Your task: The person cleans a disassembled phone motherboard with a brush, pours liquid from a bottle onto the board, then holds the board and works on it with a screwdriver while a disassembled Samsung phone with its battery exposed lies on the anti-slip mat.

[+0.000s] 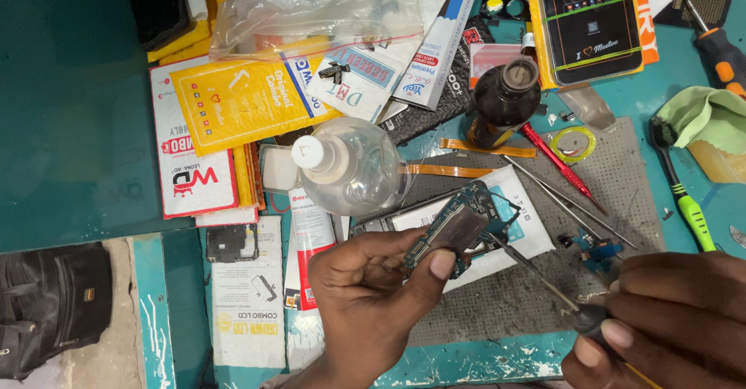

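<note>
My left hand [373, 292] holds a small blue-green circuit board [458, 226] with a metal shield, pinched between thumb and fingers above the grey work mat [622, 171]. My right hand [660, 319] grips the dark handle of a thin screwdriver [536, 272] at the lower right. Its shaft slants up and left, and the tip rests against the board's lower right edge. An opened phone body [396, 218] lies on the mat just under the board.
A clear plastic bottle [346, 167] and a dark brown bottle [505, 97] stand behind the board. Packaged phone parts are piled at the top. A red screwdriver [559, 163], a green-handled tool [688, 202], tweezers, orange flex cables and a green cloth [707, 113] lie to the right.
</note>
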